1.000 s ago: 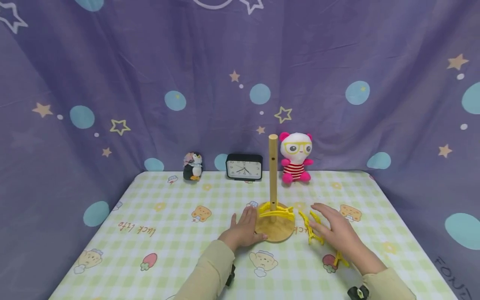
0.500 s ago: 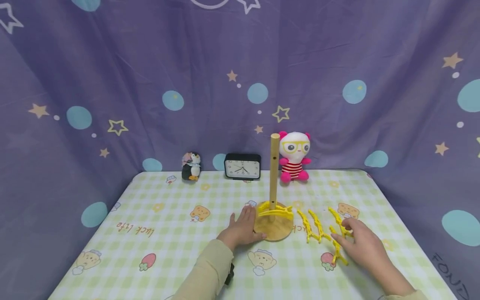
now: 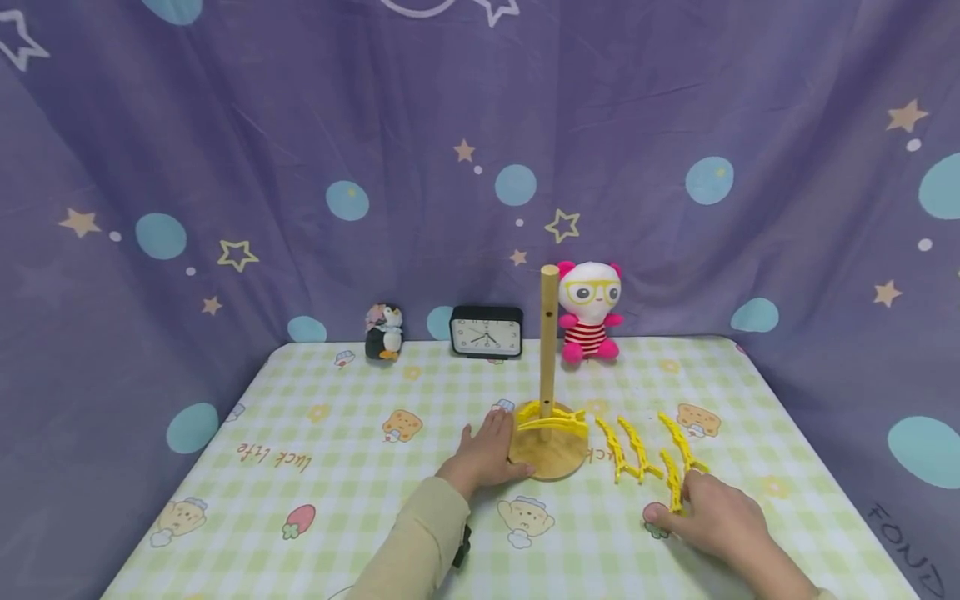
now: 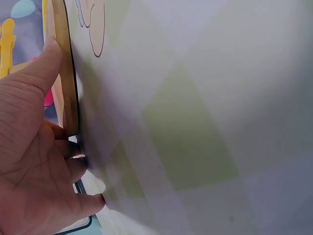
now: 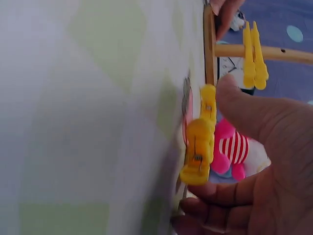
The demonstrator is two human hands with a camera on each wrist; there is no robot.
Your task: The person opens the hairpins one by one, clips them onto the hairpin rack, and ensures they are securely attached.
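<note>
A wooden stand has a round base and an upright post. My left hand grips the base's left edge, thumb over the top in the left wrist view. Two yellow alligator hair clips sit low on the post, one on each side. My right hand reaches over the nearest of several yellow clips on the table, a hair clip. In the right wrist view that clip's spread handles lie between thumb and index finger. The index finger is right at the lower handle, the thumb apart from the upper one.
Two yellow clips lie side by side right of the base; another clip lies farther right. Along the back stand a penguin figure, a black clock and a pink-and-white panda plush. A checked cloth covers the table.
My right hand has moved right and toward me, from beside the two left clips to the nearest clip, its fingers now at the handles. The left hand has stayed on the base.
</note>
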